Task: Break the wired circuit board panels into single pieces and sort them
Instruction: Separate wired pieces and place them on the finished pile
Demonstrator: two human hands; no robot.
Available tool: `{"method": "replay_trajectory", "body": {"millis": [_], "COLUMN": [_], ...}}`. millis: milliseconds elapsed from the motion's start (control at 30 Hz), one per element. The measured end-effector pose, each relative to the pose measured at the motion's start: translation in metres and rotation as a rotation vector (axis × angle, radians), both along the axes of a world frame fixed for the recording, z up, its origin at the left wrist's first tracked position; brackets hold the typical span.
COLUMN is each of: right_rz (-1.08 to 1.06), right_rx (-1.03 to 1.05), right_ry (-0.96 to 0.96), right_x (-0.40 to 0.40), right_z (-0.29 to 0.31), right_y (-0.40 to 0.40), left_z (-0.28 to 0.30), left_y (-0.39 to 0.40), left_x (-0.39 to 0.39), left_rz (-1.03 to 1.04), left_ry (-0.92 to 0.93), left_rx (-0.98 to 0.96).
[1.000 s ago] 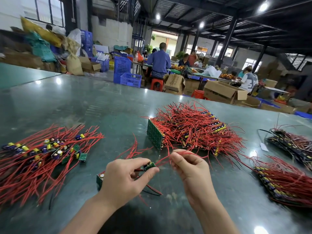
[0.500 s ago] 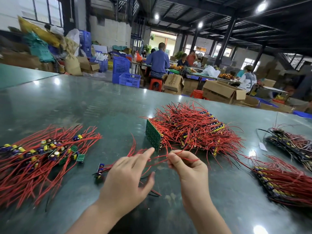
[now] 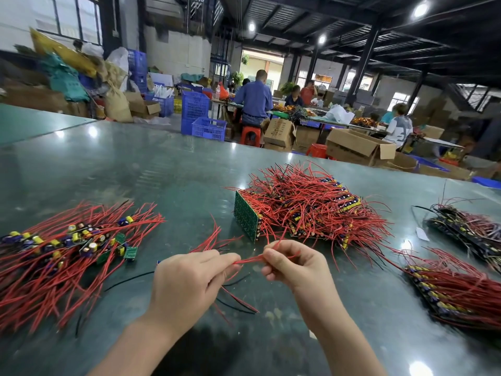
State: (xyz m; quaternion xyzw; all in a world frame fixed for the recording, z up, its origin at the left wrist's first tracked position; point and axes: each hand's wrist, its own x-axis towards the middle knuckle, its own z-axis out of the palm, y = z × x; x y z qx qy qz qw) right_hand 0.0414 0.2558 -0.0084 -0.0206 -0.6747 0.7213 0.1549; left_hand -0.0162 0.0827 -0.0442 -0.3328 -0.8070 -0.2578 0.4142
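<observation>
Both hands are above the tabletop [image 3: 162, 172]. The left hand [image 3: 187, 283] and the right hand [image 3: 295, 264] pinch the same red wires [image 3: 250, 259] between their fingers. The panel stack [image 3: 306, 207] lies just behind, the single pieces [image 3: 67, 245] at left.

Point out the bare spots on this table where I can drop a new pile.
The table is bare across its far half, beyond the left pile and the centre panel stack. A narrower bare strip lies between those two. The near edge under the arms is also bare. The right side is crowded with two more piles.
</observation>
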Motion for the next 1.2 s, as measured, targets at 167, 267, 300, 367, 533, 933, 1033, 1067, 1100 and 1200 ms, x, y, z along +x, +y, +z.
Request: {"method": "replay_trajectory", "body": {"millis": [167, 267, 300, 367, 533, 933, 1033, 1067, 1100, 1200], "right_rz": [-0.098, -0.154, -0.166, -0.182, -0.126, -0.28, -0.337, -0.316, -0.276, -0.152], "right_rx": [-0.037, -0.124, -0.134, -0.109, -0.06, -0.316, -0.383, -0.378, -0.366, -0.273], "right_ry": [0.021, 0.048, 0.054, 0.065, 0.004, 0.067, 0.122, 0.123, 0.113, 0.046], "right_x": [-0.001, -0.002, -0.002, -0.002, -0.001, -0.006, -0.009, -0.009, -0.01, -0.01], "right_z": [0.002, -0.003, -0.004, -0.005, 0.002, -0.004, -0.01, -0.01, -0.01, -0.007], "right_y": [-0.002, -0.008, -0.009, -0.01, 0.003, 0.002, -0.001, 0.001, 0.003, 0.011], "left_z": [0.002, 0.002, 0.002, 0.001, -0.001, -0.005, -0.008, -0.008, -0.007, -0.006], "left_y": [0.004, 0.007, 0.007, 0.007, 0.001, 0.004, 0.008, 0.007, 0.006, -0.001], "left_x": [0.002, 0.002, 0.002, 0.002, -0.003, -0.003, -0.001, -0.001, -0.001, -0.004], "left_rz": [-0.069, -0.063, -0.053, -0.034, -0.01, -0.028, -0.06, -0.055, -0.05, -0.048], "left_ry": [-0.039, -0.007, 0.0, 0.005, -0.003, 0.014, 0.003, -0.007, -0.021, -0.061], "left_rx": [0.064, 0.083, 0.076, 0.059, 0.065, 0.106, 0.11, 0.116, 0.127, 0.162]}}
